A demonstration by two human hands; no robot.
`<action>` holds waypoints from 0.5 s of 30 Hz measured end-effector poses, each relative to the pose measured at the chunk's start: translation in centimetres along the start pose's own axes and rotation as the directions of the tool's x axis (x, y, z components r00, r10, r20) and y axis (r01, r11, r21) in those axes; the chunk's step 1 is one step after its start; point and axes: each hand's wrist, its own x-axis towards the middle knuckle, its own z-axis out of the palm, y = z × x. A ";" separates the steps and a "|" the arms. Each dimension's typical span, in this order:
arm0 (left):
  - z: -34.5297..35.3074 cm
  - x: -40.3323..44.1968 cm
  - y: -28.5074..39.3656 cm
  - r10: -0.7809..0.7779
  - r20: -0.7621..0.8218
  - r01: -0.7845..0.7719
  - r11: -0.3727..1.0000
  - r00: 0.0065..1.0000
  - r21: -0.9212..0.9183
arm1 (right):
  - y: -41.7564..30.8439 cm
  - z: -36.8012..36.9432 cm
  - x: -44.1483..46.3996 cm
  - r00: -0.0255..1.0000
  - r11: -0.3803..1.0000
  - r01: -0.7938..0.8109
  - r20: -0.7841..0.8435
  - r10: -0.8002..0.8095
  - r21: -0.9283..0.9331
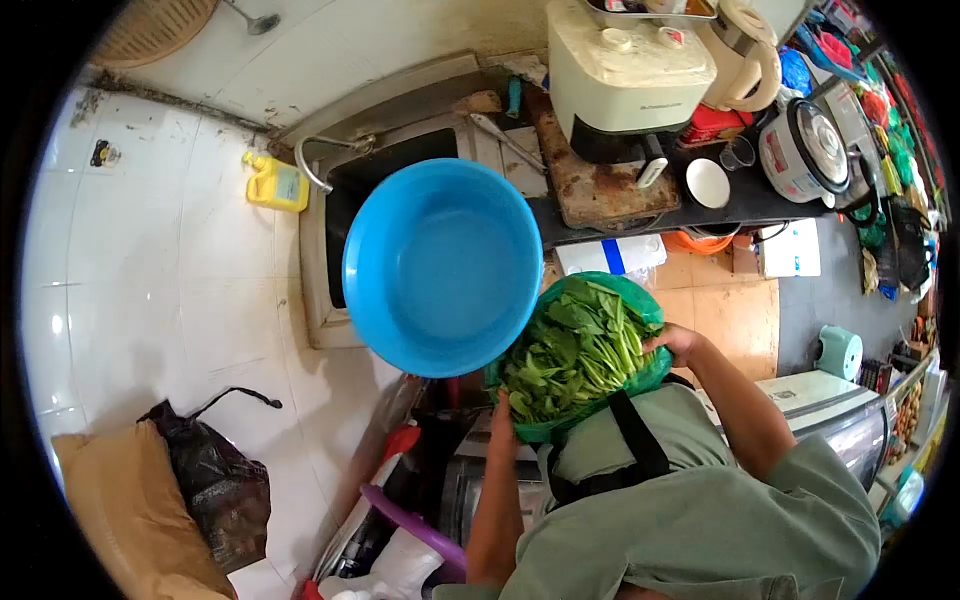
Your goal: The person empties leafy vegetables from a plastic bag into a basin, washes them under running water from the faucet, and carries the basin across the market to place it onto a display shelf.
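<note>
Leafy greens (575, 345) with pale stems fill a green plastic basket (640, 290) held close to my torso. My left hand (503, 415) grips the basket's left side, its fingers partly hidden. On the opposite side, my right hand (678, 343) is closed at the rim, the thumb against the stems. A large round blue basin (450, 255) rests over the sink, just beyond the basket and overlapping its left edge in view. Its inside shows only a smooth blue bottom; I cannot tell whether there is water in it.
A curved faucet (318, 165) rises beside the sink (318, 240), near a yellow bottle (277, 184). An air fryer (630, 80), white bowl (708, 183), kettle (740, 60) and rice cooker (800, 150) line the counter. A brown sack (135, 505) and black bag (220, 490) lie lower left.
</note>
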 end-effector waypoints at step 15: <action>13.3 -8.8 7.4 0.311 0.697 -0.637 0.724 0.646 0.267 | -3.2 -12.0 -17.3 0.763 0.770 0.628 -0.284 -0.580 0.115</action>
